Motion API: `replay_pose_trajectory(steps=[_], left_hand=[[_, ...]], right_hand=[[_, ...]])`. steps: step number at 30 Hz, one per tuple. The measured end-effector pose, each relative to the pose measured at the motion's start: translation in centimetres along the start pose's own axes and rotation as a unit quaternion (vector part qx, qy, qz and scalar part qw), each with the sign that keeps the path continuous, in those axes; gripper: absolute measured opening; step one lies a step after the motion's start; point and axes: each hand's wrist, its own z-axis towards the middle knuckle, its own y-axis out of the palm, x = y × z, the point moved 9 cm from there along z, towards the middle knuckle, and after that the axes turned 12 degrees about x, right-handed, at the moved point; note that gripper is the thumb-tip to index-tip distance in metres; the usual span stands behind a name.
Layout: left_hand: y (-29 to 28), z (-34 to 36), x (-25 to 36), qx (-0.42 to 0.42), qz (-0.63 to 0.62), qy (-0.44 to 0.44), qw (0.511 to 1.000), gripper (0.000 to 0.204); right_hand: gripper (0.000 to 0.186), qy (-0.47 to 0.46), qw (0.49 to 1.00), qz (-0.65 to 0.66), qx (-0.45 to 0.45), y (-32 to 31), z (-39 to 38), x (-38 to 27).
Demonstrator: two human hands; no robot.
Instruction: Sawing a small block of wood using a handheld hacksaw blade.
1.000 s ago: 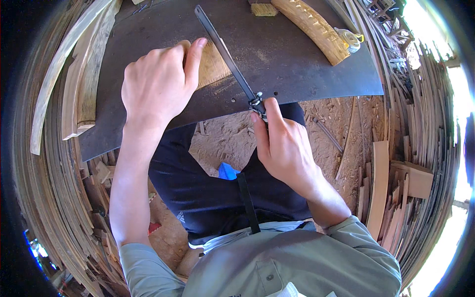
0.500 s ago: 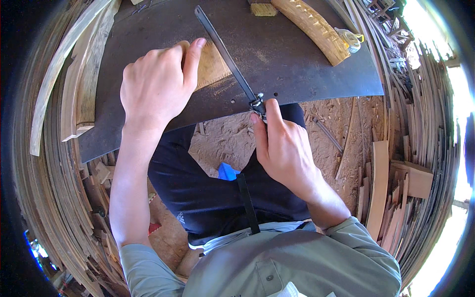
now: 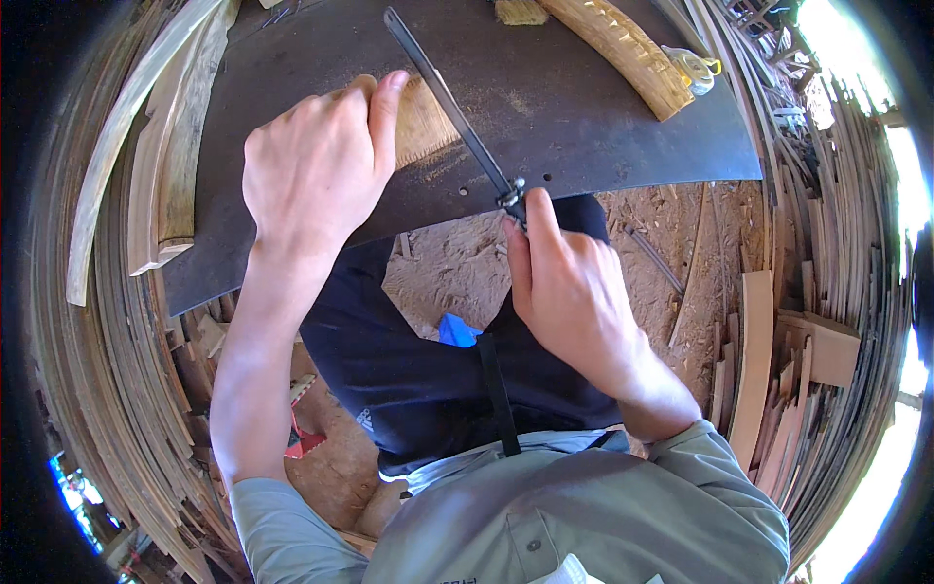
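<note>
A hacksaw [image 3: 449, 102] with a thin dark frame slants across the table, its far tip up and to the left. My right hand [image 3: 576, 292] is closed round its handle at the table's near edge; the handle is mostly hidden by the fingers. My left hand [image 3: 313, 167] grips a light brown wooden piece [image 3: 424, 127] lying on the dark tabletop [image 3: 516, 68], thumb raised along its side. The saw passes by the wood's right end, where sawdust is scattered. Whether the blade touches the wood, I cannot tell.
A curved, notched wooden piece [image 3: 623, 51] lies at the far right beside a clear-and-yellow object [image 3: 696, 72]. Long curved boards [image 3: 161, 180] rest on the table's left. Stacked wood strips [image 3: 832, 243] line both sides. Two holes pierce the tabletop near its front edge.
The whole view has shifted slightly, the table moving a little up and to the right. Both hands keep their grips, and the saw has barely moved against the wood.
</note>
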Motion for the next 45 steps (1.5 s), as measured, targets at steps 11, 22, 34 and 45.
replay_pose_trajectory(steps=[11, 22, 34, 45], left_hand=[[1.7, 0.0, -1.1, -0.082, -0.003, -0.047, 0.996, 0.059], [0.0, 0.2, 0.1, -0.026, 0.027, -0.017, 0.999, 0.052], [-1.3, -0.7, 1.5, 0.073, 0.046, 0.065, 0.994, 0.046], [0.7, -0.2, -0.6, -0.099, -0.008, -0.051, 0.994, 0.049]], right_hand=[[0.025, 0.005, 1.000, -0.006, 0.002, 0.4, 0.1, 0.0], [0.024, -0.012, 0.999, -0.037, -0.007, -1.1, -0.8, -0.9], [0.022, -0.047, 0.997, -0.057, 0.031, -1.5, 0.7, -2.0], [0.026, -0.035, 0.997, -0.060, 0.038, -0.6, 2.0, -2.3]])
